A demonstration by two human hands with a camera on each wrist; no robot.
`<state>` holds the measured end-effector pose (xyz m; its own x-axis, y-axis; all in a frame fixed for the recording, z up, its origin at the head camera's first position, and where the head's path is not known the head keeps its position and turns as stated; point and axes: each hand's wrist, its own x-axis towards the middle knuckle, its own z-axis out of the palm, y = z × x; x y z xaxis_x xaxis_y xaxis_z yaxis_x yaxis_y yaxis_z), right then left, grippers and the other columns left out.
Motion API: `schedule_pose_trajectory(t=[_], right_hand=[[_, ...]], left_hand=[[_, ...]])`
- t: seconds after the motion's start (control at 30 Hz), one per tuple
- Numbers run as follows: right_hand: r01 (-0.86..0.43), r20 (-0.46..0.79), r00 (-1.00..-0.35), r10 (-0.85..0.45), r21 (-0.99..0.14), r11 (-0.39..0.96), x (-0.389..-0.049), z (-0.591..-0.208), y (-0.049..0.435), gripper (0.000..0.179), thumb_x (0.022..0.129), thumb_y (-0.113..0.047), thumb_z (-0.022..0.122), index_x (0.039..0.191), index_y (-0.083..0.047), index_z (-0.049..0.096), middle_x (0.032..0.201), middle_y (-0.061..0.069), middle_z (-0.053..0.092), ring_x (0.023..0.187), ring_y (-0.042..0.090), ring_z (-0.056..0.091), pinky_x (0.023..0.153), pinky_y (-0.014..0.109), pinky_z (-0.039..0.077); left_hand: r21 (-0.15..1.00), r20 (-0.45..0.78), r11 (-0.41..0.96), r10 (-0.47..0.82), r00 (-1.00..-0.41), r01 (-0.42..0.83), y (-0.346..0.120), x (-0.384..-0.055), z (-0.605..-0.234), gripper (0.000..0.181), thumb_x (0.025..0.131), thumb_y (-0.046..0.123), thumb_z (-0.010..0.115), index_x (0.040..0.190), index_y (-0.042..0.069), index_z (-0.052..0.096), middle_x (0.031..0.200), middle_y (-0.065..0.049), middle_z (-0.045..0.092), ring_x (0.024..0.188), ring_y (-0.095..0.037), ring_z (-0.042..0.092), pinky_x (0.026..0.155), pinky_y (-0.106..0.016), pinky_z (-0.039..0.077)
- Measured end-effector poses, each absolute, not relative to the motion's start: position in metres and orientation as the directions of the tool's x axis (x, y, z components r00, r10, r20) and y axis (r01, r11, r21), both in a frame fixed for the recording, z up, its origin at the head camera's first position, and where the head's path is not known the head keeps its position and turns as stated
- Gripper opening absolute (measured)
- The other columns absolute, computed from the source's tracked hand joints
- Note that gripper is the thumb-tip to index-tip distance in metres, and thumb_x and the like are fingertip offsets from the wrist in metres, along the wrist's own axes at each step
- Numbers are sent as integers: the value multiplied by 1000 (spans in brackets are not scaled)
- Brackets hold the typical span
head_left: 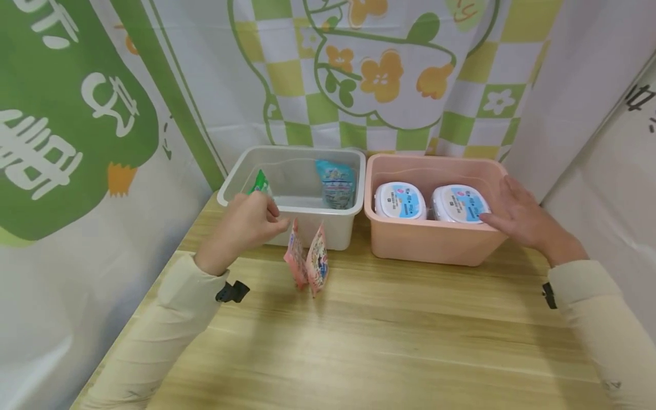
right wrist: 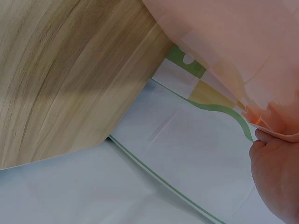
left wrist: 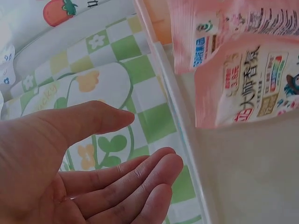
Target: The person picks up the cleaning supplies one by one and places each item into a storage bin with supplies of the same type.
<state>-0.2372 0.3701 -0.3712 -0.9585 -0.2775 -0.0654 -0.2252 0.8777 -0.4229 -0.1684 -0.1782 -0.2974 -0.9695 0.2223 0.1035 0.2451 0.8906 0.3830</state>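
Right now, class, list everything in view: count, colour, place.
Grey bin: one, pale grey, back left
Pink bin: one, pink, back right
Pink packets: two, pink, by grey bin's front
Green packet: one, green, in grey bin
Blue pouch: one, blue, in grey bin
Tubs: two, white-and-blue lids, in pink bin
Table: one, light brown, under bins
Cloth hangings: several, white and green, around table
Black wrist pieces: two, black, at wrists
Sleeves: two, cream, on arms
Left hand: one, bare, beside pink packets
Right hand: one, bare, on pink bin's rim

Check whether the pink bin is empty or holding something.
Holding something: the head view shows a left tub and a right tub, both lidded, inside the pink bin. What lies beneath them is hidden.
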Motion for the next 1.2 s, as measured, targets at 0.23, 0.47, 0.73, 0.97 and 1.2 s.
schedule_pose_trajectory(t=[0.23,0.47,0.73,0.97,1.2], right_hand=[[-237,-56,-957,-284,-414,879,-237,-372,371,106,105,-57,50,163,1,-17,172,20,-27,160,50,-19,125,76,-1],[-223,-62,-960,-272,-420,880,-238,-374,374,106,105,-58,50,163,0,-18,173,19,-28,160,49,-21,125,76,-2],[-211,-93,-958,-271,-411,887,-239,-372,372,106,106,-60,47,163,-2,-20,172,15,-32,160,46,-23,125,75,-2],[-203,-100,-958,-268,-421,884,-238,-371,371,107,105,-61,48,163,-3,-20,172,13,-31,161,45,-23,125,75,-2],[-202,-98,-959,-265,-421,885,-238,-372,372,106,106,-60,47,163,-2,-20,172,14,-32,160,46,-24,125,75,-3]], left_hand=[[405,111,882,215,-970,241,-175,-163,-317,32,95,27,75,96,-5,76,93,-19,80,76,-26,75,76,-45,63],[413,171,867,225,-959,277,-175,-156,-337,21,90,19,79,84,-1,76,86,-16,80,72,-23,75,70,-42,63],[449,190,848,216,-958,281,-174,-151,-353,18,88,16,78,86,-2,78,84,-15,80,68,-19,75,66,-39,63],[476,182,844,180,-967,247,-171,-147,-363,17,90,16,79,85,0,78,82,-14,80,68,-20,74,63,-36,62],[500,208,835,140,-968,229,-169,-143,-371,15,91,15,78,84,2,78,81,-13,80,68,-21,76,62,-36,62]])
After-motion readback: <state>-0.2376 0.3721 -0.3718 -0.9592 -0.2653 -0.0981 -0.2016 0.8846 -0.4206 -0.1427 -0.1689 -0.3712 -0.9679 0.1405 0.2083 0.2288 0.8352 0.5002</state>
